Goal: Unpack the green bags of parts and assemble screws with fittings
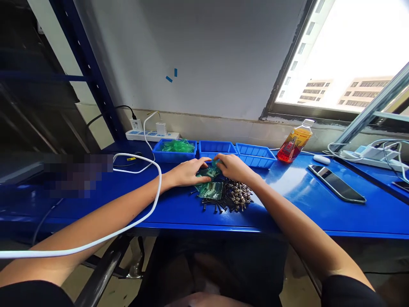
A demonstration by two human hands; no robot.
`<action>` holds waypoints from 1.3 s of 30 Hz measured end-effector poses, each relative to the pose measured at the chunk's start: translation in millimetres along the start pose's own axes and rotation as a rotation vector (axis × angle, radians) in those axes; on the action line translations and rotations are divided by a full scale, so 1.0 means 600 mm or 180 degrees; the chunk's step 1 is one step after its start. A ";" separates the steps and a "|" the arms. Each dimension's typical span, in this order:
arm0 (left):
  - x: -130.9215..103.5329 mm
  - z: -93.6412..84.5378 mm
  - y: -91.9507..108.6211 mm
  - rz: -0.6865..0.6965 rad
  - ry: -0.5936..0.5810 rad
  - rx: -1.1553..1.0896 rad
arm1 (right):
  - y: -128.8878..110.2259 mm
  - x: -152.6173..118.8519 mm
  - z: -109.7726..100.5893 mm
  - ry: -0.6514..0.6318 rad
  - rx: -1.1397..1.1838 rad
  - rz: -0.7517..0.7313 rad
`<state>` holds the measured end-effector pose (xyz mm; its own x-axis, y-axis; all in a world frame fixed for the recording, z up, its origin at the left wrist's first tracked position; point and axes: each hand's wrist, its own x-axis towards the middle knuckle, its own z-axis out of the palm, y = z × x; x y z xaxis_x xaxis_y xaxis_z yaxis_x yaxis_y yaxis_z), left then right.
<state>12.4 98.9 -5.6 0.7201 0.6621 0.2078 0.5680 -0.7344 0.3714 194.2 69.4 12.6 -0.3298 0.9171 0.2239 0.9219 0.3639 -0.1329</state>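
Observation:
My left hand (192,170) reaches in from the left, its thumb and fingers spread apart around some small green plastic bags; the thumb lies on one of them. My right hand (235,168) has its fingertips pinched on a green plastic bag (214,163) just beyond the pile. Nearer the table edge another green bag (212,190) lies flat with small pale pieces inside. Beside and under it are dark screws (216,207) and a heap of silvery metal screws or fittings (239,195), too small to make out exactly.
Behind my hands stand three blue bins: the left one (157,154) holds green bags, then a middle bin (220,147) and a right bin (257,155). A drink bottle (294,143) and phone (338,184) are at right. A white cable (159,187) loops across my left forearm.

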 end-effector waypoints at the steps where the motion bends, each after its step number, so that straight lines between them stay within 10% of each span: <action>1: 0.000 -0.001 0.000 0.0004 -0.0021 -0.0016 | 0.002 0.001 0.000 0.0021 -0.0048 0.0059; 15: 0.007 -0.003 -0.009 0.0618 -0.0077 0.0418 | -0.004 -0.006 -0.003 -0.0163 -0.0349 0.0123; 20: 0.001 -0.015 -0.010 0.0385 0.0559 0.0802 | -0.006 -0.009 -0.014 -0.0384 -0.0291 -0.0146; 27: -0.003 -0.026 -0.007 -0.0175 0.1724 -0.1006 | -0.013 -0.002 -0.007 0.0511 0.1328 -0.0247; 34: -0.002 -0.007 0.010 -0.0044 0.1148 -0.1187 | -0.008 0.009 -0.003 0.1210 0.2330 -0.0061; 39: -0.018 -0.012 0.025 0.0729 -0.0250 -0.0317 | 0.025 0.015 -0.019 0.1974 0.2545 0.0271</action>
<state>10.4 82.1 4.2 0.8564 0.4636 0.2273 0.3473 -0.8429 0.4109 207.5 81.3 23.7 0.1040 0.7817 0.6150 0.4561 0.5120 -0.7279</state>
